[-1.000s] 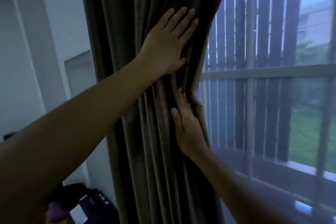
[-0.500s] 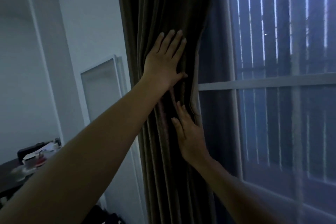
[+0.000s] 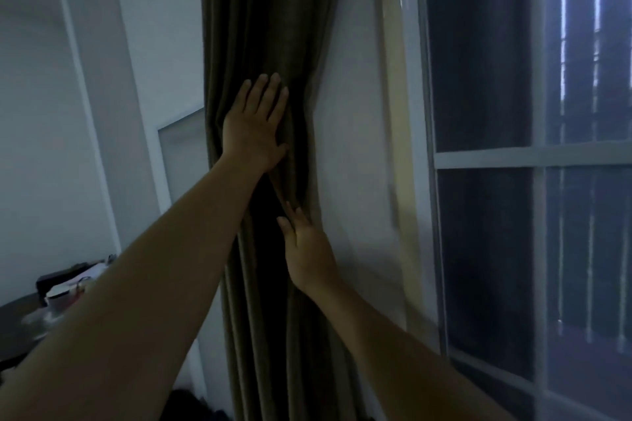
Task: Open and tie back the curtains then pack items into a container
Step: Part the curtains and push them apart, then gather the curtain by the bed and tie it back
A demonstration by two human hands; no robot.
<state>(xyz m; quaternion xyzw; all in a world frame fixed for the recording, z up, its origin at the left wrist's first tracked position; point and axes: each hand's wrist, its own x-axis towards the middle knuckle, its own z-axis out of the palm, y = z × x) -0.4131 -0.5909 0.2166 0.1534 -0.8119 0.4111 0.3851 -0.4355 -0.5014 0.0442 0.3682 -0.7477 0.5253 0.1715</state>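
A dark olive curtain [image 3: 260, 27] hangs bunched into narrow folds against the wall, left of the window. My left hand [image 3: 254, 125] lies flat on the folds with its fingers pointing up, pressing them. My right hand [image 3: 306, 249] sits lower, its fingers tucked into the curtain's right edge, where they are partly hidden in the fabric. No tie-back is visible.
A bare strip of white wall [image 3: 352, 113] and the window frame [image 3: 427, 147] show right of the curtain, with dark panes [image 3: 485, 249] beyond. At the lower left stands a dark table [image 3: 17, 328] with a cup [image 3: 58, 294] and clutter. A framed panel [image 3: 184, 154] leans on the left wall.
The curtain has been pushed further left and gathered tighter, uncovering the wall strip and window frame. Both hands moved left with it, and the view swung left too.
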